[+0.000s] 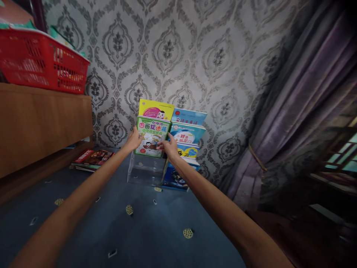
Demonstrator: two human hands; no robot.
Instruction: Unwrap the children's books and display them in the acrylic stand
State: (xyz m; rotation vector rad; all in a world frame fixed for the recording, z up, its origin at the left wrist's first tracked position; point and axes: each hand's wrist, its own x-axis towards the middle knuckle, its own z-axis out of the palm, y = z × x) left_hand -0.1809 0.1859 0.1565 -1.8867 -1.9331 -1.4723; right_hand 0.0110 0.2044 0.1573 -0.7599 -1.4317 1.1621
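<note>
A green-covered picture book (152, 139) stands upright in a clear plastic book rack (146, 173), between my two hands. My left hand (134, 140) grips the book's left edge. At its right edge is my right hand (169, 147), thumb up along the side and fingers over the cover. Behind the green book rises a yellow book (156, 108). On the rack's right side, light-blue books (187, 133), a yellow-and-blue book (188, 152) and a dark blue book (176, 176) stand in stepped rows. Below the green book, the rack's lower left tiers show bare plastic.
The rack stands on a dark blue patterned cloth (156, 227) against the wallpapered wall (173, 48). Magazines (92, 159) lie stacked at the left. A wooden cabinet (44, 126) carries a red basket (47, 61). A purple-grey curtain (281, 123) hangs at the right.
</note>
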